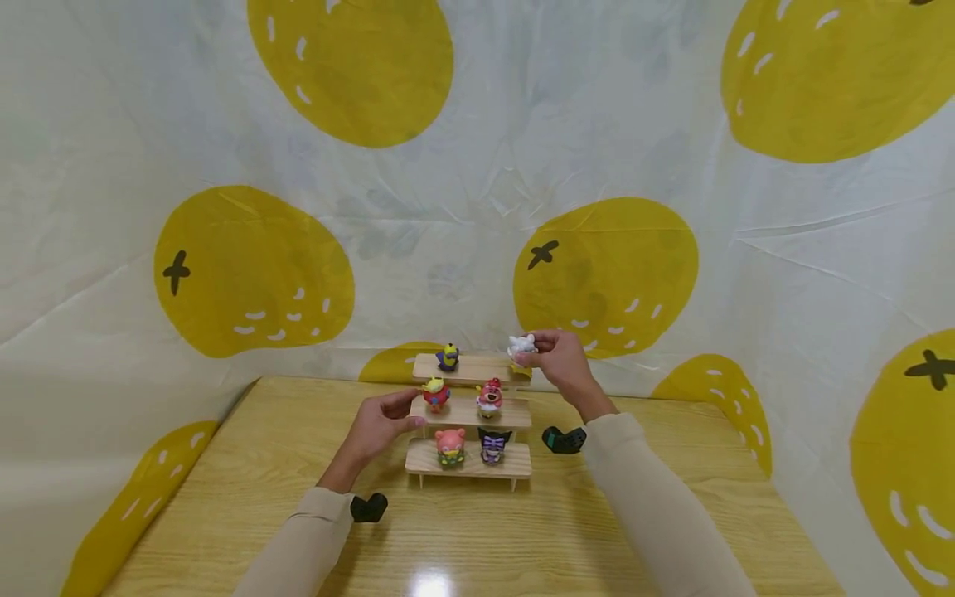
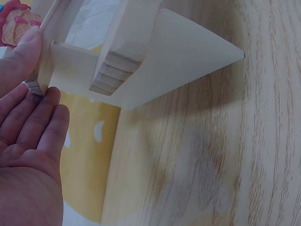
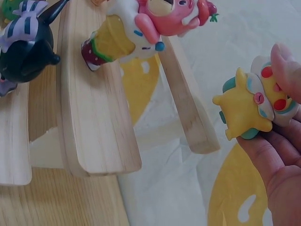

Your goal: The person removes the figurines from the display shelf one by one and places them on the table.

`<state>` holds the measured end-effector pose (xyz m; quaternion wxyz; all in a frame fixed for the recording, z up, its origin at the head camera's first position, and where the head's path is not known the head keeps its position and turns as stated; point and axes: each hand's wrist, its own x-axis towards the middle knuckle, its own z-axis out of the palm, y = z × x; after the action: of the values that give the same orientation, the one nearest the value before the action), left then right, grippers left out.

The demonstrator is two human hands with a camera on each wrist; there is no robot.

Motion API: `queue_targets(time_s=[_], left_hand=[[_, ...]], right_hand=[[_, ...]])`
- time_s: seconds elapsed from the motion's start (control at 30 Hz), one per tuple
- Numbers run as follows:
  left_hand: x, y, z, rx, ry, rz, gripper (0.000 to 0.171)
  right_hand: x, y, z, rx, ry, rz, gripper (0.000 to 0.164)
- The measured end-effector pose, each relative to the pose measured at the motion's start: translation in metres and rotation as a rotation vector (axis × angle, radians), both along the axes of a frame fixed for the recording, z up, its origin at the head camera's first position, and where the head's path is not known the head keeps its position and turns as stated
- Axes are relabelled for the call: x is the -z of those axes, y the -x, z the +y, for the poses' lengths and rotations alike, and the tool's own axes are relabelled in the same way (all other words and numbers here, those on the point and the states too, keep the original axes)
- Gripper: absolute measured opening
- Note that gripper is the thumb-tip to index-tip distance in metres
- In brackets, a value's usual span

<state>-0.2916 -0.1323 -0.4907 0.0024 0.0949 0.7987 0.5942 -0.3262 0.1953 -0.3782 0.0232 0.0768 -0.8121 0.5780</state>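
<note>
A three-tier wooden display stand stands on the table. My left hand pinches the left end of its middle board, thumb above and fingers beneath, in the left wrist view. Between thumb and fingers, my right hand holds a white-and-yellow figurine with red cheeks, just off the right end of the top board. A yellow and dark-blue figurine sits at that board's left. The middle board carries a green-headed red figurine and a pink bear figurine. On the bottom one are a pink figurine and a black-and-purple figurine.
The wood-grain table runs back to a white cloth backdrop printed with large yellow fruit. Black wrist devices, one by the left sleeve and one by the right sleeve, flank the stand.
</note>
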Motion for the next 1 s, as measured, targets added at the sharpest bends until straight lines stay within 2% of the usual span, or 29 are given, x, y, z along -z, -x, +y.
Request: queue_targets(time_s=[0.23, 0.57, 1.0], left_hand=[[0.002, 0.000, -0.001, 0.018, -0.024, 0.000, 0.059], [0.002, 0.000, 0.001, 0.012, -0.019, 0.019, 0.057], [0.001, -0.001, 0.001, 0.015, -0.034, 0.018, 0.056]], right_hand=[[-0.001, -0.001, 0.007, -0.011, 0.003, 0.001, 0.042], [0.003, 0.000, 0.019, -0.013, 0.000, 0.026, 0.039], [0.004, -0.001, 0.032, -0.019, 0.015, 0.015, 0.040]])
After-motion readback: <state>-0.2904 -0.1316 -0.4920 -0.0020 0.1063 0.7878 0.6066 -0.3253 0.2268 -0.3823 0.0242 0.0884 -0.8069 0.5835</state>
